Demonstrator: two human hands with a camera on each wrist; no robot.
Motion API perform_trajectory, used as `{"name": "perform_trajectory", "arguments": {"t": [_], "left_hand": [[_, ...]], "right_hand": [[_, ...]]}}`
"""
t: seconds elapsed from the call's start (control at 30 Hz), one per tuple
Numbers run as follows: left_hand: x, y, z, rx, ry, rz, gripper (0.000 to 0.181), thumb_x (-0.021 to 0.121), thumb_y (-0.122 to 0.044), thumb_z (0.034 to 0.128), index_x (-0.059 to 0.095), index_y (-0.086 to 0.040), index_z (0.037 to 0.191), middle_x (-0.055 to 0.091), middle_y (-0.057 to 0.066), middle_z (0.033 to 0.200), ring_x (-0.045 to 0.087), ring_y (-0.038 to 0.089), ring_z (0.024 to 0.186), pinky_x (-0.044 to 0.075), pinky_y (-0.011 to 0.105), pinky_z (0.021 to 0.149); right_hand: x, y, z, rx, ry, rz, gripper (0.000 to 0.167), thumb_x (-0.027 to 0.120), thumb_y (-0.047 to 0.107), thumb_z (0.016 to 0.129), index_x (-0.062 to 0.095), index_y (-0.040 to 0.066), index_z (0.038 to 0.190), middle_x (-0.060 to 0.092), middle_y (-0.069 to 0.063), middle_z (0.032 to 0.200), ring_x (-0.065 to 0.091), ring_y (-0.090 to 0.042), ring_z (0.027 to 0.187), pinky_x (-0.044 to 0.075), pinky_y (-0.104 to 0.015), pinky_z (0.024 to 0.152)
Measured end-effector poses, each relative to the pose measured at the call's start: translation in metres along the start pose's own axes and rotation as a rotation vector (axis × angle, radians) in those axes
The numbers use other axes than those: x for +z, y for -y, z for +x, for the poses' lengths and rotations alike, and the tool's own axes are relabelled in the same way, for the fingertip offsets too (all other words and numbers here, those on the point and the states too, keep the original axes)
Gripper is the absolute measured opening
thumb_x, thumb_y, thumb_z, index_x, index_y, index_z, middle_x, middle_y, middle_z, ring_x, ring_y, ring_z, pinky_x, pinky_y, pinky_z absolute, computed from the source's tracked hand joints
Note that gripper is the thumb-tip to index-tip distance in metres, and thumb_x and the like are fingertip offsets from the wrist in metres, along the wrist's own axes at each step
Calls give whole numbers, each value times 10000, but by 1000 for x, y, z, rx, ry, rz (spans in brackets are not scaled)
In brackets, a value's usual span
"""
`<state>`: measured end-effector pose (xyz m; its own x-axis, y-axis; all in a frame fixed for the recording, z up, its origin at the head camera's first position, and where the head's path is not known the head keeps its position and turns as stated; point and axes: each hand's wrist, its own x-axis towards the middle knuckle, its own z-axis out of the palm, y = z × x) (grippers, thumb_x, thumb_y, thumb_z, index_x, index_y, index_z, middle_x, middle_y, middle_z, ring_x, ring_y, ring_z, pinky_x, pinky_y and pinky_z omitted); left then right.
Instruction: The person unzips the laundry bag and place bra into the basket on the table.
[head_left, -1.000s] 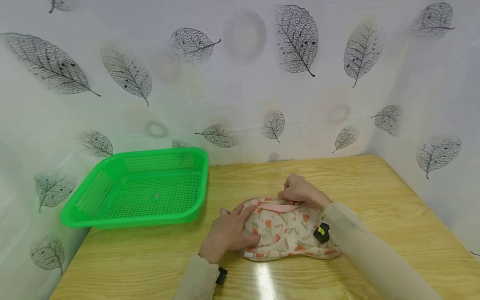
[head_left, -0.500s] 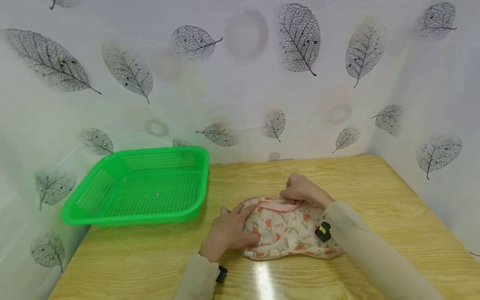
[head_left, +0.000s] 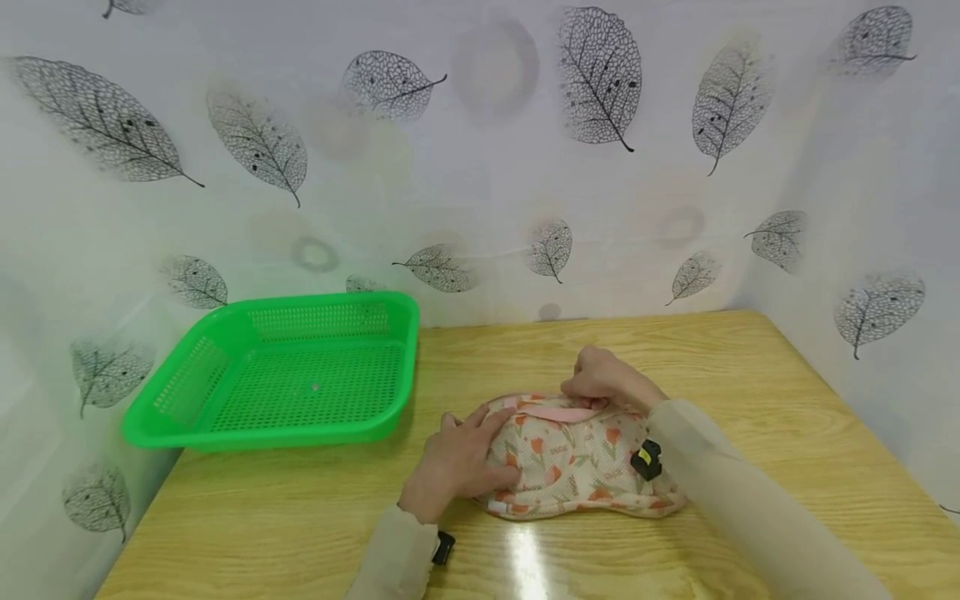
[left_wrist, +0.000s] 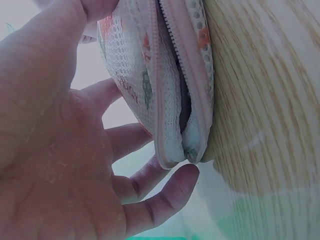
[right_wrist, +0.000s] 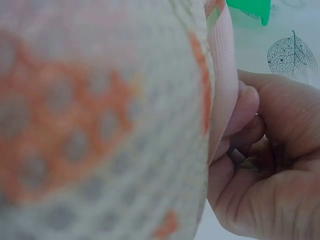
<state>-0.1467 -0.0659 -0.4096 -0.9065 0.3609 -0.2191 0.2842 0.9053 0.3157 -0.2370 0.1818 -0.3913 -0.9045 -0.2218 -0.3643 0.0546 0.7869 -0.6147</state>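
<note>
A flower-printed mesh laundry bag [head_left: 555, 454] lies on the table, with a pink strap [head_left: 551, 413] along its far edge. My left hand [head_left: 453, 462] holds the bag's left end, thumb on the near part and fingers spread over the far side. In the left wrist view the zipper [left_wrist: 175, 45] faces the camera, its two rows of teeth apart and a dark gap between. At the far right edge, my right hand [head_left: 600, 377] has its fingers curled against the bag. The right wrist view shows them by the pink strap [right_wrist: 224, 75]; what exactly the fingertips pinch is hidden.
A green plastic basket [head_left: 405, 367] with perforated sides stands at the left, behind the left hand. The wooden table [head_left: 735, 375] meets a leaf-patterned cloth [head_left: 480, 183] at the back and sides. Each wrist carries a small black camera [head_left: 647, 460].
</note>
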Motion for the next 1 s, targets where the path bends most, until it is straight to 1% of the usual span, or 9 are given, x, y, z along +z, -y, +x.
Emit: {"name": "perform_trajectory", "arguments": {"t": [0.13, 0.3, 0.47, 0.63, 0.77, 1.0], "left_hand": [[0, 0, 0, -3, 2, -7, 882, 610, -499, 767, 342, -363, 1596, 382, 29, 1650, 482, 366, 1050, 506, 465, 654], [0, 0, 0, -3, 3, -7, 880, 616, -499, 764, 353, -360, 1592, 380, 6, 1651, 475, 351, 1020, 495, 451, 635], [-1, -1, -1, 1, 6, -3, 874, 610, -503, 773, 348, -357, 1595, 377, 9, 1652, 487, 371, 1060, 506, 459, 643], [0, -1, -1, -1, 12, -5, 884, 614, -515, 775, 335, -361, 1600, 377, 29, 1652, 496, 405, 1129, 529, 490, 687], [1, 0, 0, -5, 10, -3, 887, 627, -528, 779, 334, -363, 1599, 372, 42, 1655, 498, 442, 1182, 544, 523, 719], [1, 1, 1, -7, 6, -5, 892, 636, -540, 771, 341, -370, 1595, 372, 34, 1656, 501, 433, 1168, 542, 513, 702]], "right_hand": [[0, -2, 1, 23, 1, 15, 380, 596, 94, 882, 524, 150, 513, 458, 50, 443, 364, -68, 396, 338, -198, 432], [-1, -4, 2, 16, 7, 8, 396, 603, 109, 896, 531, 155, 510, 464, 52, 445, 368, -66, 392, 355, -198, 436], [-3, -4, 0, 16, 20, 7, 399, 604, 117, 897, 538, 157, 506, 473, 54, 443, 380, -61, 388, 368, -197, 434], [-3, -4, -1, 4, -1, -22, 401, 619, 130, 909, 550, 149, 514, 480, 52, 448, 392, -62, 393, 377, -190, 438], [-3, -5, -3, -6, -12, -32, 405, 612, 114, 910, 553, 144, 511, 457, 52, 445, 374, -65, 396, 366, -192, 435], [-5, -5, -4, -2, -22, -44, 396, 602, 112, 911, 563, 139, 517, 470, 45, 445, 377, -71, 393, 363, -198, 434]]}}
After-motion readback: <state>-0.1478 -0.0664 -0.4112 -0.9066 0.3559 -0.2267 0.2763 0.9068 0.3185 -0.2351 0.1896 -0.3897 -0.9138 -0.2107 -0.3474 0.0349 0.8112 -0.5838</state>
